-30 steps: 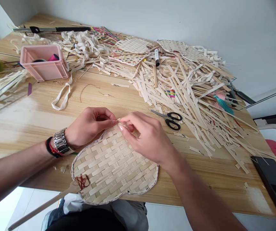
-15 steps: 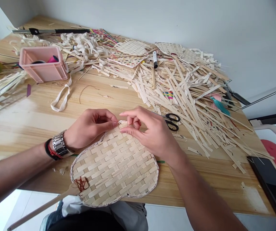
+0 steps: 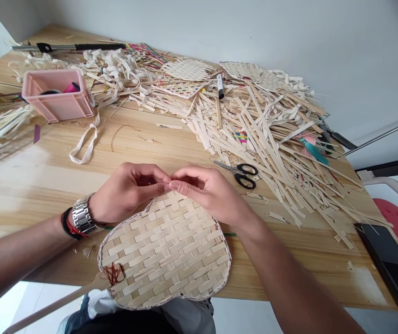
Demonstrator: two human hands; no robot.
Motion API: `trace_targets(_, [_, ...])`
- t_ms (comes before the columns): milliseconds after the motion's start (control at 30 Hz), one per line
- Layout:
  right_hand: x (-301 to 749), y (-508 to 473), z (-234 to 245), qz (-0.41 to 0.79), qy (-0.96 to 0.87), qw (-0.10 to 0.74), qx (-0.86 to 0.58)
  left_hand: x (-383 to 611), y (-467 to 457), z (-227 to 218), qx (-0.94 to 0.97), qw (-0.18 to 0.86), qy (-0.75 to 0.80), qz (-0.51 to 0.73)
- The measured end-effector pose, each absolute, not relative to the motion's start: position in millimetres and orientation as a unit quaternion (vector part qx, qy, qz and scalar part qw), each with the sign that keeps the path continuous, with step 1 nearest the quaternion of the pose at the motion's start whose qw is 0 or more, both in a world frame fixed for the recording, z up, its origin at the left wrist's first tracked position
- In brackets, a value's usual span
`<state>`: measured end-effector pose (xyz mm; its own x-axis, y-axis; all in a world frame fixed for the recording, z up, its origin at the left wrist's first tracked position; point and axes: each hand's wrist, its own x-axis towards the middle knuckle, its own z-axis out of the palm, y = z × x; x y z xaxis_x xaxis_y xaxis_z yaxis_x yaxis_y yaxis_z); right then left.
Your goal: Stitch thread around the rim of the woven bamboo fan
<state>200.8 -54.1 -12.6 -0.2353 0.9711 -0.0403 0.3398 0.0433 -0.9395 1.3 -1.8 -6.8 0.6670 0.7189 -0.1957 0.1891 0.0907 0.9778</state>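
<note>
Where two hands (image 3: 120,192) (image 3: 209,190) meet — there's one woven fan (image 3: 171,250).

Wooden table (image 3: 157,155), pink plastic bin (image 3: 68,107), black-handled scissors (image 3: 236,169), scattered pale strips (image 3: 264,139), black phone (image 3: 389,269)

Bare wooden tabletop (image 3: 42,181) gives passage left of the left hand (image 3: 124,192), with a white fabric loop (image 3: 91,143) and pink plastic bin (image 3: 68,106) behind. Ahead of the right hand (image 3: 209,188), scissors (image 3: 236,169) and heaped flat strips (image 3: 254,125) obstruct — but wood lies open between the right forearm (image 3: 289,273) and smartphone (image 3: 391,271).
</note>
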Motion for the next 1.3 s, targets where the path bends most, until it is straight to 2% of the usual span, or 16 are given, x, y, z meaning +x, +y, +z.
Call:
trace_targets(133, [200.9, -53.3, -12.4, 0.532, -0.590, 0.343, -0.502, 2.3, -1.9, -7.4, 0.655, 0.636, 0.348, 0.213])
trace_targets(267, [200.3, -53.8, -10.8, 0.553, -0.573, 0.339, -0.501, 2.0, -2.1, -8.7, 0.656, 0.638, 0.341, 0.216])
trace_targets(533, [199.2, -55.6, -10.2, 0.442, -0.606, 0.395, -0.531, 2.7, -3.2, -8.1, 0.652, 0.645, 0.333, 0.218])
trace_targets(800, [196.0, -57.2, -11.7, 0.438, -0.607, 0.422, -0.512, 3.6, -2.7, -5.5, 0.673, 0.631, 0.332, 0.196])
trace_targets(1300, [196.8, -51.4, -15.3, 0.380, -0.508, 0.551, -0.543, 0.8, -3.5, -8.3, 0.684, 0.630, 0.325, 0.172])
